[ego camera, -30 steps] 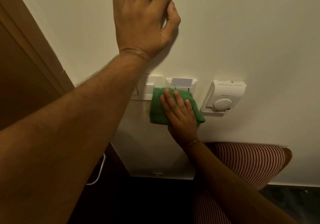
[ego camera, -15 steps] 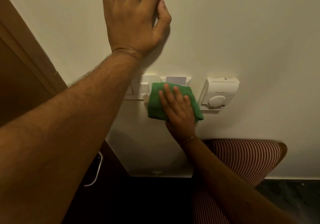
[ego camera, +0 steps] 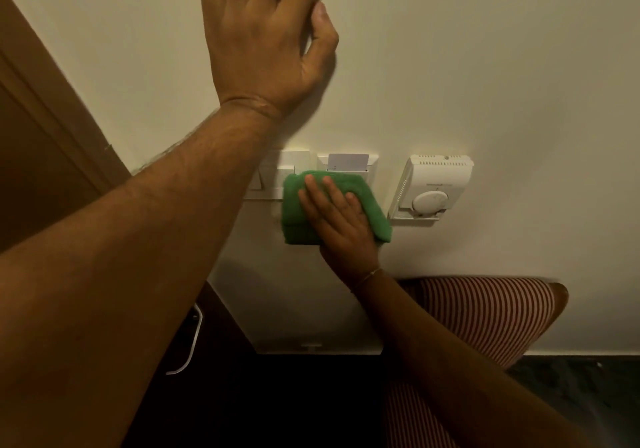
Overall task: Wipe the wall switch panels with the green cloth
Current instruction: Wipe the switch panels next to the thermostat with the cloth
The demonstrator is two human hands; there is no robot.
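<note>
A folded green microfibre cloth [ego camera: 332, 205] lies flat against the wall, covering the lower part of a white card-slot panel [ego camera: 348, 163]. Just left of it, a white rocker switch panel [ego camera: 277, 179] is partly exposed.

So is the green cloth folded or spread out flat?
Folded. The green cloth forms a thick, compact pad under the right hand, with doubled edges showing at its bottom.

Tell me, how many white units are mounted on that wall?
3, side by side: a switch panel partly behind the left forearm, a card holder half covered by the green cloth, and a dial thermostat on the right. The arm may hide more.
</note>
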